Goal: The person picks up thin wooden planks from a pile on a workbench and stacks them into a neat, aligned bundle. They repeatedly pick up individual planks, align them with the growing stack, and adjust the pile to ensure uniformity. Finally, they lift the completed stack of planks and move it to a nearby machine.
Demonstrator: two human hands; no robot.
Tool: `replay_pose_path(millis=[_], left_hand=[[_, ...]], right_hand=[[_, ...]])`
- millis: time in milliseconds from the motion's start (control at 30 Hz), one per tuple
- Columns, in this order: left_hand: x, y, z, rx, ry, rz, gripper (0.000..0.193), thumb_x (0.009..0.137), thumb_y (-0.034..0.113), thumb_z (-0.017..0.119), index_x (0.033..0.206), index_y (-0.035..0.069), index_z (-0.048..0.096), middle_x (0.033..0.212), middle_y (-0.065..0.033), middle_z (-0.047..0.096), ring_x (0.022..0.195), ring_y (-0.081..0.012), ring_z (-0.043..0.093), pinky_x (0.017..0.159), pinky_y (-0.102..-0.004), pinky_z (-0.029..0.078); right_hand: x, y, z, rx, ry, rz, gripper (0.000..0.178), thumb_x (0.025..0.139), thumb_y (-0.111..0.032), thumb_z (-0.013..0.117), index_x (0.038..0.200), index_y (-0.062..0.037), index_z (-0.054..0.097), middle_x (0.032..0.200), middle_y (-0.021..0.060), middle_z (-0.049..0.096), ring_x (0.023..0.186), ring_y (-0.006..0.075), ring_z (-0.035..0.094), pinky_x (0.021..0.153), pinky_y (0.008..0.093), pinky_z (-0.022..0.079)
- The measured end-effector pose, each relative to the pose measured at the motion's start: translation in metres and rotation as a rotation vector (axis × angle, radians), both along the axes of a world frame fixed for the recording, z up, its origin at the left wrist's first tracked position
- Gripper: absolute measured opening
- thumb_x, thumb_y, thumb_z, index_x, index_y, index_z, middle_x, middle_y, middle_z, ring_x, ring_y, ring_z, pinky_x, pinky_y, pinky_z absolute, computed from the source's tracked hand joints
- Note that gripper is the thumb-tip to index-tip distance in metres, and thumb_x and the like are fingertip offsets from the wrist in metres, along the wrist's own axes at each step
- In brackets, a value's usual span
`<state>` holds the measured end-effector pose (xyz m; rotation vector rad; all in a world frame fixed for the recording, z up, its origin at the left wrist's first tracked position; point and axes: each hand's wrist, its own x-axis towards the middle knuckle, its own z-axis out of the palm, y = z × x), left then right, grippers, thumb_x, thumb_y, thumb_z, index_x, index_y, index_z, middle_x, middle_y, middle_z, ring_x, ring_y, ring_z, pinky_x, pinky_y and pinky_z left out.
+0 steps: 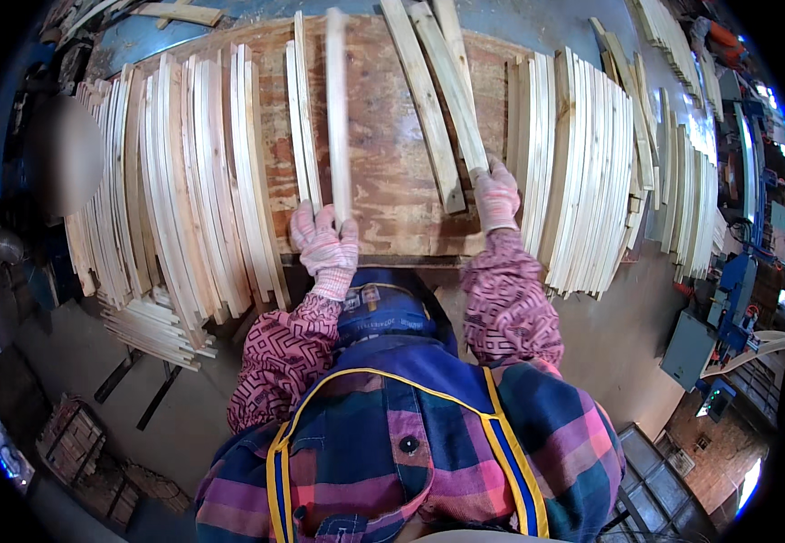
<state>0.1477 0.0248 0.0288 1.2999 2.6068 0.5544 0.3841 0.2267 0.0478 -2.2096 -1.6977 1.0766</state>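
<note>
Many strips (582, 172) crowd plywood (383, 181) above grey floor (605, 326).

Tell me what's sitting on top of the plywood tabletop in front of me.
The plywood tabletop holds a left row of pale wooden strips, a right row, and several loose strips between them. The surface under both rows is covered and can't be seen.

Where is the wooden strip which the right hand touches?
In the head view, the wooden strip is right of centre over the plywood board, its near end at the right hand, between a loose strip and the right stack.
</note>
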Motion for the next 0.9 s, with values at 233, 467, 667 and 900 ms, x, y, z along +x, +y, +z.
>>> replay_pose_path(millis=[233, 467, 667, 900], left_hand=[[-0.024, 0.000, -0.023, -0.186, -0.284, 0.011, 0.083, 0.087, 0.045, 0.072, 0.158, 0.022, 0.035, 0.159, -0.0209, 0.033, 0.144, -0.0413, 0.038, 0.117, -0.0515, 0.035], [-0.018, 0.013, -0.010, -0.459, -0.287, -0.053, 0.099, 0.084, 0.067, 0.066, 0.163, 0.026, 0.023, 0.161, -0.0256, 0.029, 0.144, -0.0466, 0.037, 0.116, -0.0568, 0.033], [-0.009, 0.026, 0.011, -0.034, -0.168, -0.191, 0.090, 0.089, 0.071, 0.057, 0.160, 0.021, 0.034, 0.160, -0.0171, 0.036, 0.144, -0.0360, 0.038, 0.121, -0.0505, 0.028], [0.031, 0.069, 0.025, 0.098, -1.547, 0.229, 0.059, 0.095, 0.029, 0.073, 0.143, -0.001, 0.055, 0.137, -0.0124, 0.063, 0.122, -0.0212, 0.058, 0.106, -0.0336, 0.045]], right_hand=[[-0.078, -0.096, -0.023, -0.078, 0.152, 0.429, 0.063, 0.092, -0.028, 0.070, 0.144, 0.0014, 0.052, 0.132, 0.0215, 0.065, 0.125, 0.0320, 0.061, 0.110, 0.0407, 0.045], [-0.114, -0.066, -0.032, 0.428, -0.559, 0.524, 0.067, 0.095, -0.041, 0.064, 0.153, -0.0135, 0.043, 0.151, 0.0184, 0.050, 0.125, 0.0305, 0.061, 0.106, 0.0372, 0.049], [-0.047, -0.045, -0.003, -0.184, 0.184, 0.203, 0.067, 0.094, -0.031, 0.071, 0.151, -0.0049, 0.046, 0.140, 0.0174, 0.060, 0.119, 0.0266, 0.063, 0.105, 0.0384, 0.049], [-0.036, -0.023, 0.029, -0.216, 0.220, 0.249, 0.071, 0.099, -0.044, 0.061, 0.154, -0.0051, 0.040, 0.147, 0.0184, 0.056, 0.130, 0.0297, 0.058, 0.111, 0.0404, 0.045]])
